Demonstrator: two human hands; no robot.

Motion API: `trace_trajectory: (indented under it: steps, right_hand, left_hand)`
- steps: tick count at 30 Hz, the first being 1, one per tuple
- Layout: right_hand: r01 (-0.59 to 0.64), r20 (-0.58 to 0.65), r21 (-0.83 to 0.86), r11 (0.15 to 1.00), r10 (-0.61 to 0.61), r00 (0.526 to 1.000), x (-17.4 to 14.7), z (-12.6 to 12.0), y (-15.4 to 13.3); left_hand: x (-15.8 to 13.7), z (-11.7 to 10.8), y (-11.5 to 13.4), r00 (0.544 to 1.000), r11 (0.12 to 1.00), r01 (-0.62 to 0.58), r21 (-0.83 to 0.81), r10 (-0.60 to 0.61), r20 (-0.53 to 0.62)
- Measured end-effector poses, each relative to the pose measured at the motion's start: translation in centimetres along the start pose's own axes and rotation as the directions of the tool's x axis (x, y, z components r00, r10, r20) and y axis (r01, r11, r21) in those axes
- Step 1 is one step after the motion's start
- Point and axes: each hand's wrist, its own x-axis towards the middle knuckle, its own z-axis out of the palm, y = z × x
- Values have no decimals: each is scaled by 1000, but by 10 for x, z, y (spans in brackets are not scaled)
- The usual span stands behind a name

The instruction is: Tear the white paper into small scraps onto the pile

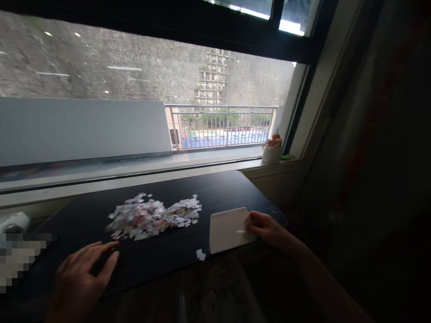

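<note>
My right hand (267, 229) grips the right edge of a flat white scraper (229, 231), a plain rectangular sheet with rounded corners. Its lower edge is at the near side of the dark table (222, 184). Just left of it lie a few loose paper squares (201, 255). A wide pile of small white and pinkish paper pieces (144, 217) spreads over the table's middle. Near the pile's lower left, my left hand (85, 269) rests with thumb and fingers apart, holding nothing. Its fingertips are close to the pile's edge.
Behind the table runs a window sill (188, 172). On its right end stands a white pot (272, 152) with brownish items in it. A white object (15, 223) sits at the far left, above a blurred patch. Outside the glass is a metal railing (227, 128).
</note>
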Motion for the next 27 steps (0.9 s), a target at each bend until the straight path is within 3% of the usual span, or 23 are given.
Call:
trace_trajectory:
  steps: [2, 5, 11, 16, 27]
  right_hand:
    - [-3, 18, -14, 1000, 4, 1000, -1, -2, 0]
    - [-7, 45, -26, 1000, 8, 999, 1, -2, -2]
    - [26, -38, -6, 1000, -27, 999, 24, 16, -1]
    - [27, 40, -35, 999, -25, 999, 37, 24, 4]
    - [-6, 131, -11, 1000, 8, 991, 11, 18, -12]
  left_hand:
    - [9, -2, 19, 995, 996, -83, 43, 85, -48]
    - [10, -5, 31, 992, 991, -112, 77, 116, -44]
    - [7, -8, 32, 999, 995, -40, 93, 40, 6]
    - [8, -7, 33, 1000, 996, -28, 80, 28, 6]
    - [6, -6, 29, 997, 993, -83, 82, 83, 5]
